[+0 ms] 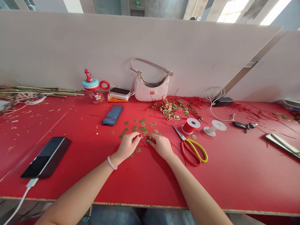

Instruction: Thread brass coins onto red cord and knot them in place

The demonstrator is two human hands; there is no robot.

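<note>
My left hand, wearing a pale beaded bracelet, pinches what looks like the end of a thin red string between thumb and forefinger. Just to its right, my right hand has finger and thumb closed on a brass coin, partly hidden by the fingers. Loose brass coins with centre holes lie scattered on the red table around both hands. Scissors with one red and one yellow handle rest right of my right hand. Beyond them stands a spool of red string.
Behind lies a heap of coins tied with red string, before a white handbag. A white spool, charger and cable plug sit rightward. Leftward are a lidded cup, a blurred dark object and a charging phone.
</note>
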